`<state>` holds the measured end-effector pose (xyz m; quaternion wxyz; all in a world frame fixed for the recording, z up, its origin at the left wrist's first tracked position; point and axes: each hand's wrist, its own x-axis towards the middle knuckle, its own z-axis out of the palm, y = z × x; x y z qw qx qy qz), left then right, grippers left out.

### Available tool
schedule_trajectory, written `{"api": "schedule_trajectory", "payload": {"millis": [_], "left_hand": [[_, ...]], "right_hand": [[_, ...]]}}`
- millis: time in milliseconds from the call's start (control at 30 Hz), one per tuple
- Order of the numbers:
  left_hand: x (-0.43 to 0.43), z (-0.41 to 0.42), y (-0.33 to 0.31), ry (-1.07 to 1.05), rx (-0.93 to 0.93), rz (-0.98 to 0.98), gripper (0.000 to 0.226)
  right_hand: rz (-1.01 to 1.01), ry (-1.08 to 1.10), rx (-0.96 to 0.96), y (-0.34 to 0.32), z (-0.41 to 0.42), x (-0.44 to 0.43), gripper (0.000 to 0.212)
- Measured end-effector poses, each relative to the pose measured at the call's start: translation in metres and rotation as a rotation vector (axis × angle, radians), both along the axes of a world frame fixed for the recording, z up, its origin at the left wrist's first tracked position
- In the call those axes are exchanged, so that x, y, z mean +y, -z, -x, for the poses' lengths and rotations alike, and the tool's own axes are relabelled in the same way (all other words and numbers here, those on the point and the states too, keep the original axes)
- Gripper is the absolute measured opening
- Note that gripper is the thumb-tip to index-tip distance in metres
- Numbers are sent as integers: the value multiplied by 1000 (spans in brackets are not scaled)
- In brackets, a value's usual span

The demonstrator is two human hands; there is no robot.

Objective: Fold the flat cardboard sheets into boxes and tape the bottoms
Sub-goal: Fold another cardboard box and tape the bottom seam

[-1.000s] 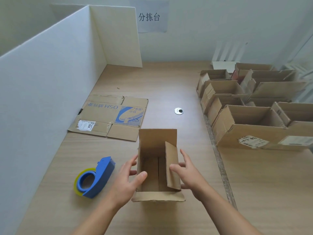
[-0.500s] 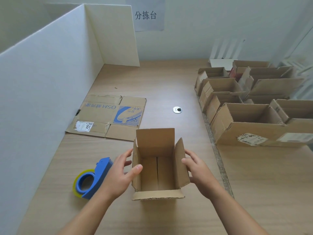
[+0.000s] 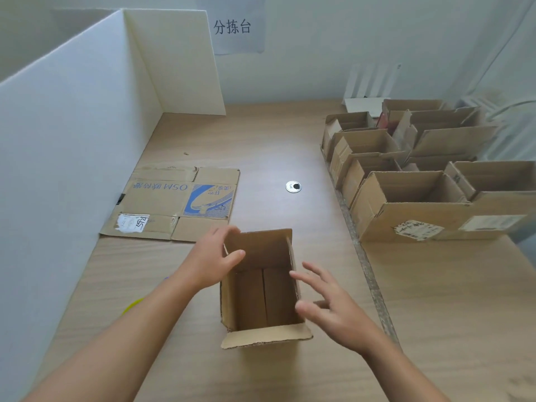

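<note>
The left hand (image 3: 212,264) is shifting to the far-left corner of the small box (image 3: 261,297), thumb inside and fingers outside pinching its wall. The right hand (image 3: 336,314) is coming off the right flap, fingers spread and holding nothing. The box is standing open-topped at 6 o'clock, probably heading for the finished boxes (image 3: 412,192) at 2 o'clock.

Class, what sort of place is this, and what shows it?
Probably a packing or sorting station: a wall sign reads 分拣台 (sorting table), open cardboard boxes stand together, and a flat sheet lies on the table.
</note>
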<state>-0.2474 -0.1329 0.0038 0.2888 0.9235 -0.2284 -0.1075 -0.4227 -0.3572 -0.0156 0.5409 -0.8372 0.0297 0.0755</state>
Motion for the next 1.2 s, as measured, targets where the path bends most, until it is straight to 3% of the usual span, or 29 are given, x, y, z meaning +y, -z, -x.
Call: {"api": "schedule_trajectory", "payload": {"millis": [100,167,400,533,600,733,933,1200], "left_hand": [[6,9,5,9,5,29,43],[10,12,7,-6,9,62,38],[19,10,11,9,-18,41,36],[26,13,14,19,-30,65,19],[27,14,15,31,6,63,11],[22,20,14,4,85,139,46],[30,33,23,-142,173,294,57],[33,40,31,-205,288,474,47]], "right_hand": [[99,-122,51,2,5,-5,96],[174,-116,33,3,5,-6,105],[356,-22,-54,1,3,-9,97],[384,135,-83,11,3,-14,103],[343,183,-93,17,2,-12,99],[233,228,-112,24,-3,1,76],[-47,336,-84,22,0,-2,72],[-113,271,-156,21,21,7,54]]}}
